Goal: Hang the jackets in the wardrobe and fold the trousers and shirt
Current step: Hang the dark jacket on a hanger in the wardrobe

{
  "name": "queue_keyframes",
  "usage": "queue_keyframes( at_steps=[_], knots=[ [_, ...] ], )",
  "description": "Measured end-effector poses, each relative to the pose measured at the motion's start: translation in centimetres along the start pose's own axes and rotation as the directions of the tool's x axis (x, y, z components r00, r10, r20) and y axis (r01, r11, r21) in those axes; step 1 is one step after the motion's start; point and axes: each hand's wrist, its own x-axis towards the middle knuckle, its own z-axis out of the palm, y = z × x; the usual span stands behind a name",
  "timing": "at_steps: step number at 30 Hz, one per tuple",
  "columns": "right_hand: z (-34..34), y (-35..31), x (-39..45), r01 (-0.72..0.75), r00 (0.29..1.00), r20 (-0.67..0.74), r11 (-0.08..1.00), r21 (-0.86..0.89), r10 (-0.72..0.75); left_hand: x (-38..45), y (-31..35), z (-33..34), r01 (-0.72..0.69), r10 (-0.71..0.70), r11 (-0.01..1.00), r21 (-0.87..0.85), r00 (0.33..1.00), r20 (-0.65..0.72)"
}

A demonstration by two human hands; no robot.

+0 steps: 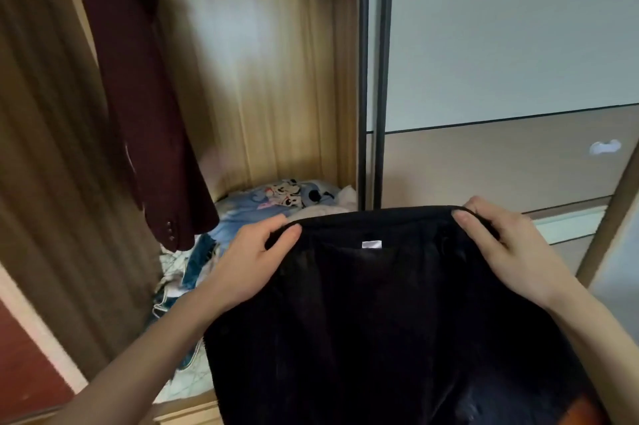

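We hold the black trousers (390, 314) by the top edge, in front of the wardrobe (276, 78) — left hand (249, 262) and right hand (511, 251) both pinching. One grip slips — they drop onto the clothes pile (262, 206).

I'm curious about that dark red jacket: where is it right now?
In the head view, the dark red jacket hangs at upper left inside the open wardrobe, above the pile of clothes.
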Motion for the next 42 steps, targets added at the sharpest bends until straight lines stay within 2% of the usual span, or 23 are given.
queue_keyframes(
  at_steps=[4,7,10,15,18,23,26,29,31,33,38,40,42],
  knots=[
    [2.5,-1.8,3.7,0.035,0.999,-0.006,0.997,0.065,-0.035,0.1,-0.9,-3.7,0.094,-0.090,0.992,-0.081,0.994,0.061],
    [4.2,-3.7,7.0,0.055,0.998,0.007,0.992,0.116,-0.056,0.4,-1.1,-6.6,0.165,-0.159,0.970,-0.179,0.986,0.047],
    [6.4,-5.8,9.9,0.085,0.996,-0.049,0.980,0.178,-0.077,1.0,-1.5,-9.5,0.220,-0.224,0.935,-0.279,0.974,0.019],
    [9.7,-9.5,14.3,0.115,0.983,-0.174,0.938,0.326,-0.060,2.4,-3.0,-13.9,0.104,-0.123,0.964,-0.244,0.990,-0.065],
    [11.1,-11.6,17.2,0.128,0.980,-0.188,0.924,0.360,-0.063,3.3,-3.9,-16.5,0.035,-0.061,0.973,-0.229,0.992,-0.111],
    [12.8,-14.4,21.7,0.136,0.982,-0.177,0.910,0.391,-0.070,5.5,-5.4,-20.7,-0.034,0.016,0.981,-0.191,0.995,-0.095],
    [13.4,-15.5,23.9,0.152,0.978,-0.197,0.897,0.416,-0.074,7.5,-6.3,-22.3,-0.064,0.043,0.992,-0.105,0.980,-0.194],
    [14.3,-16.3,25.9,0.196,0.967,-0.230,0.896,0.400,-0.108,9.8,-7.0,-22.7,-0.022,-0.015,0.993,-0.116,0.951,-0.310],
    [15.0,-16.6,26.9,0.199,0.970,-0.213,0.893,0.403,-0.119,11.1,-7.2,-22.7,-0.001,-0.082,0.973,-0.230,0.932,-0.353],
    [15.7,-16.3,28.4,0.202,0.971,-0.202,0.882,0.426,-0.125,12.4,-7.4,-23.2,-0.008,-0.092,0.962,-0.273,0.932,-0.351],
    [16.6,-14.8,31.7,0.134,0.989,-0.126,0.819,0.558,-0.076,14.1,-7.7,-25.8,-0.016,-0.002,0.994,-0.112,0.987,-0.159],
    [16.7,-14.8,33.2,0.096,0.995,-0.036,0.812,0.575,-0.092,14.6,-7.7,-26.9,-0.038,0.026,0.997,-0.064,0.982,-0.187],
    [17.0,-15.0,34.9,0.093,0.989,0.046,0.830,0.550,-0.141,15.2,-7.5,-28.1,-0.060,0.058,0.998,0.001,0.960,-0.273]
  ],
)
